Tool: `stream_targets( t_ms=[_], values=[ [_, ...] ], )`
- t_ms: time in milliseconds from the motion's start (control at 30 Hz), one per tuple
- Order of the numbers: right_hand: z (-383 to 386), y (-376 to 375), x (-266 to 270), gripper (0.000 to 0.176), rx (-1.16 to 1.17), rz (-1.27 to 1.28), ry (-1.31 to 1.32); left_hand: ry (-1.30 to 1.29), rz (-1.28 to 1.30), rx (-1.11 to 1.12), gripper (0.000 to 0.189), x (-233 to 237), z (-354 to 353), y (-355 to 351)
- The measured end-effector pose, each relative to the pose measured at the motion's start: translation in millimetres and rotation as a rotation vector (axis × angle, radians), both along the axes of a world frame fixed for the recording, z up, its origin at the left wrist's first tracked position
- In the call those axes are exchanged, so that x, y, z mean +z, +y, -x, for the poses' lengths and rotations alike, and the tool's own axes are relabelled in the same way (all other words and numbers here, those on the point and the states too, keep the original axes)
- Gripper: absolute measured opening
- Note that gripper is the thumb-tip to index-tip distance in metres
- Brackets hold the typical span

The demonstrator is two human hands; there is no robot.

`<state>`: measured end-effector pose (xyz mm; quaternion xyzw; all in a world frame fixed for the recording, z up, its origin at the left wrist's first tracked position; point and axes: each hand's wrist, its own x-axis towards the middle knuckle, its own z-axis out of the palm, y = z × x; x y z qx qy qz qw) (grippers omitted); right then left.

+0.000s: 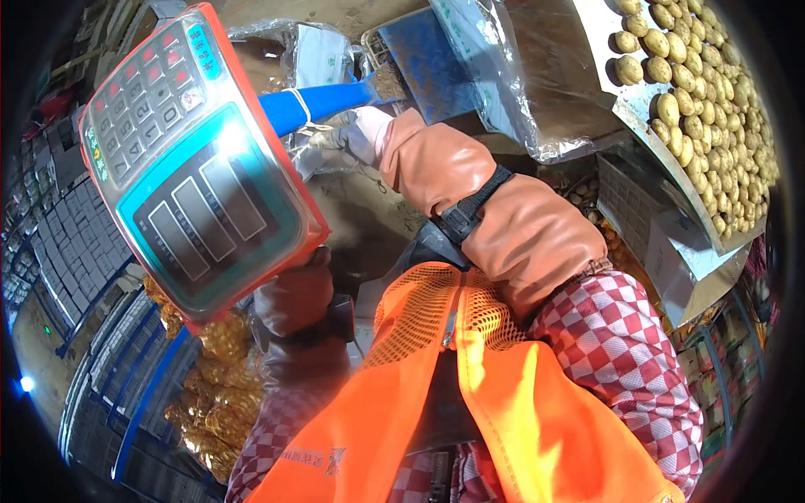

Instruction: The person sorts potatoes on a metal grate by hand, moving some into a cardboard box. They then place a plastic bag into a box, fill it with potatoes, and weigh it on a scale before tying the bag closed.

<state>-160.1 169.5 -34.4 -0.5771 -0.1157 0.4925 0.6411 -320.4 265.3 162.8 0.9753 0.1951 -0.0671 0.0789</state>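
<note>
My left hand [293,295], in a dark brown glove, grips the lower edge of a scale display head [193,159]. The head is red-rimmed, with a teal panel, blank readouts and a keypad, and it is tilted towards me. My right hand [352,138], in a grey glove with a tan sleeve cover, is closed round the blue handle [314,105] of a scoop. The scoop's blue pan [419,63] points away from me, with brown crumbs at its back edge. An orange mesh vest [470,386] fills the bottom of the view.
A clear plastic bag [511,84] lies just beyond the scoop. A tray of small potatoes [696,92] stands at the upper right, with a cardboard box [662,243] below it. Gold-wrapped goods [210,394] are piled at the lower left, beside stacked crates [75,243].
</note>
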Motion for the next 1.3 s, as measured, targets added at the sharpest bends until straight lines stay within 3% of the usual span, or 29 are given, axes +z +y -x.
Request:
stream_targets(
  t_ms=[33,133,233,267,333,367,433,467,533,600,700,733,767,833,1033,1100,1133,1167,1233,1300],
  values=[
    [5.8,9.5,-19.4,0.023,0.012,-0.014,-0.166,0.003,0.001,0.001,0.018,-3.9,2.0,-0.3],
    [15.9,14.0,-8.6,0.022,-0.451,-0.19,0.687,0.118,0.06,0.107,0.015,-23.6,13.4,8.5],
    [11.6,8.3,6.0,0.021,-0.41,-0.163,0.633,0.247,0.129,0.035,0.014,-61.3,39.7,41.4],
    [13.4,8.0,6.3,0.021,-0.384,-0.152,0.597,0.152,-0.383,-0.454,0.019,-68.3,39.7,44.3],
    [9.5,11.3,2.7,0.02,-0.341,-0.139,0.545,0.031,-0.899,-0.934,0.029,-78.3,30.7,46.7],
    [8.6,11.4,2.8,0.02,-0.319,-0.133,0.522,0.051,-0.484,-0.56,0.022,-72.8,11.1,35.8],
    [6.5,12.2,3.5,0.019,-0.284,-0.13,0.494,0.066,-0.068,-0.18,0.021,-90.2,7.8,43.4],
    [5.2,12.1,3.2,0.019,-0.268,-0.131,0.489,0.068,-0.299,-0.244,0.026,-121.3,27.1,68.3],
    [4.8,8.5,2.5,0.018,-0.248,-0.127,0.464,0.067,-0.526,-0.308,0.035,-126.8,23.4,69.2],
    [2.9,8.4,3.6,0.018,-0.23,-0.134,0.448,-0.09,-0.262,-0.27,0.041,-114.6,14.8,64.8],
    [1.9,6.8,5.9,0.017,-0.217,-0.132,0.43,0.014,-0.144,-0.09,0.047,-84.3,-5.7,35.3],
    [1.2,6.6,5.7,0.017,-0.213,-0.132,0.426,0.016,-0.144,-0.094,0.047,-96.5,3.4,42.8],
    [1.2,6.7,5.4,0.016,-0.21,-0.129,0.422,0.044,0.036,0.114,0.049,-119.5,20.0,55.9],
    [0.1,7.9,5.9,0.016,-0.207,-0.134,0.419,0.071,0.223,0.318,0.051,-126.7,18.7,54.2],
    [-0.6,7.9,8.7,0.015,-0.193,-0.126,0.412,0.213,-0.171,-0.014,0.069,-81.5,0.2,15.8],
    [-0.9,5.6,8.5,0.014,-0.192,-0.121,0.409,0.047,0.18,-0.057,0.033,-63.6,-10.2,1.2],
    [-0.6,6.2,8.9,0.014,-0.191,-0.12,0.413,0.047,0.181,-0.057,0.033,-73.7,-0.9,1.2],
    [-1.6,6.7,9.0,0.014,-0.19,-0.123,0.411,-0.049,-0.265,-0.246,0.042,-93.8,15.6,4.0],
    [-2.6,6.9,8.8,0.014,-0.183,-0.121,0.407,-0.148,-0.714,-0.429,0.054,-103.0,24.7,3.0],
    [-2.2,4.0,8.9,0.014,-0.177,-0.116,0.398,-0.086,-0.6,-0.397,0.051,-101.4,29.1,7.7]
  ],
)
